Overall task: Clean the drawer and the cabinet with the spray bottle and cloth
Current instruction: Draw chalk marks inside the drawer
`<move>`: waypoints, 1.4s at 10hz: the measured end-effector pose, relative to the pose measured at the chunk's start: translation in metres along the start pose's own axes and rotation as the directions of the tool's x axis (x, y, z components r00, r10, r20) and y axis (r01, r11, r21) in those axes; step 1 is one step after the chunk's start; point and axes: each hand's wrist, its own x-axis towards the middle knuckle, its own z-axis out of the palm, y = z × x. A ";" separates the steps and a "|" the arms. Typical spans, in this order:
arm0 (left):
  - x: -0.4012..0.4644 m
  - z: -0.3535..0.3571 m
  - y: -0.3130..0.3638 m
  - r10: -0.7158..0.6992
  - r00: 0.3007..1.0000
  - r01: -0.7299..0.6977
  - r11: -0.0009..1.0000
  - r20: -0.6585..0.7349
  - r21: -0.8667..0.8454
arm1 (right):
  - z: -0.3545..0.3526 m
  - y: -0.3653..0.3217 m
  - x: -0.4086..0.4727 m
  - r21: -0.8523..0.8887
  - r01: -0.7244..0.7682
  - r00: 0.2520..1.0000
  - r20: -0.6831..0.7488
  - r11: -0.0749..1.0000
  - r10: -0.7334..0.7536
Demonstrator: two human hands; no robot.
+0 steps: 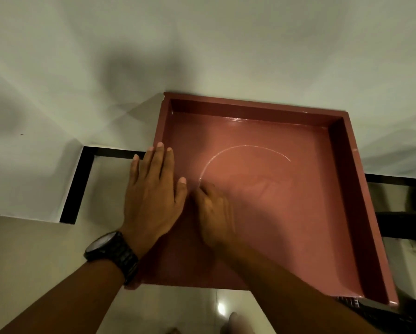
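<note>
Right hand [216,210] smeared by motion blur inside the drawer [342,189], grip and anything under it unreadable; drawer's near left corner hidden beneath the left hand [154,191] and wristwatch [111,253]; both forearms cut off at the bottom edge.

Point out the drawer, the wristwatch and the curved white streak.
drawer [250,106]: head view, far rim.
wristwatch [103,244]: head view, dial on the left wrist.
curved white streak [245,147]: head view, top of the arc on the drawer floor.

Glossy painted red-brown drawer [262,213], smooth wet-looking base, dark metal-link wristwatch [111,253], shiny polished floor tiles [45,256]
</note>
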 end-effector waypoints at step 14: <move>-0.026 0.008 0.030 0.093 0.996 -0.094 0.995 0.017 0.036 | -0.031 0.083 -0.047 -0.008 -0.056 0.996 -0.069 0.998 0.055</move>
